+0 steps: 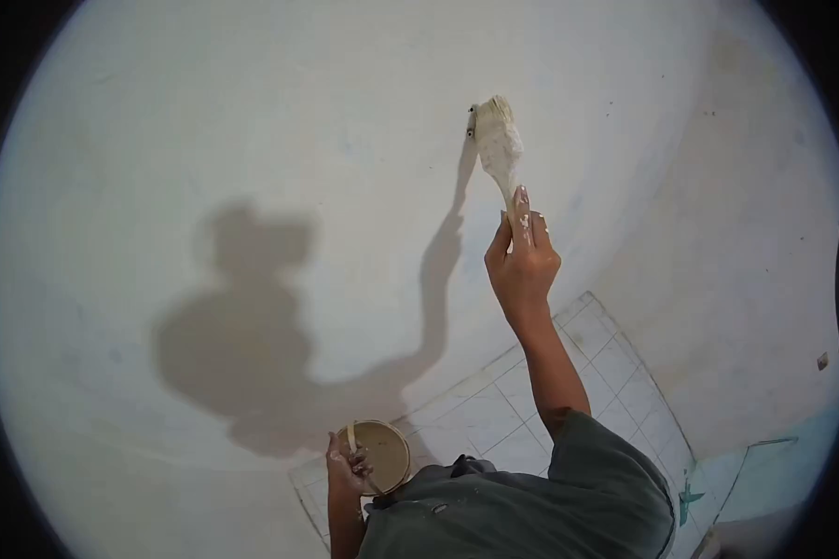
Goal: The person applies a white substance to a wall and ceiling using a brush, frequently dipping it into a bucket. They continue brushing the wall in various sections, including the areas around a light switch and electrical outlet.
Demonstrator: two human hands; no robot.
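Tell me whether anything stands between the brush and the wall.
Nothing visible does. The brush, gripped by its handle in the right hand, has its head at the bare wall, with only its own shadow beside it. The left hand holds a round pot lower down, off that path.

One hard light comes from behind me: my shadow (pixel 242 345) lies dark and fairly crisp on the pale wall (pixel 205 112). The thin shadow of my arm climbs to the brush (pixel 497 144) in my right hand (pixel 522 265). The wall is brightest mid-frame and dims toward the rim. My left hand (pixel 347 466) and its paint pot (pixel 387 452) sit at the shadow's edge. The fisheye bows the floor tiles (pixel 494 410) and blacks out the corners. Fine detail is soft, perhaps from compression.
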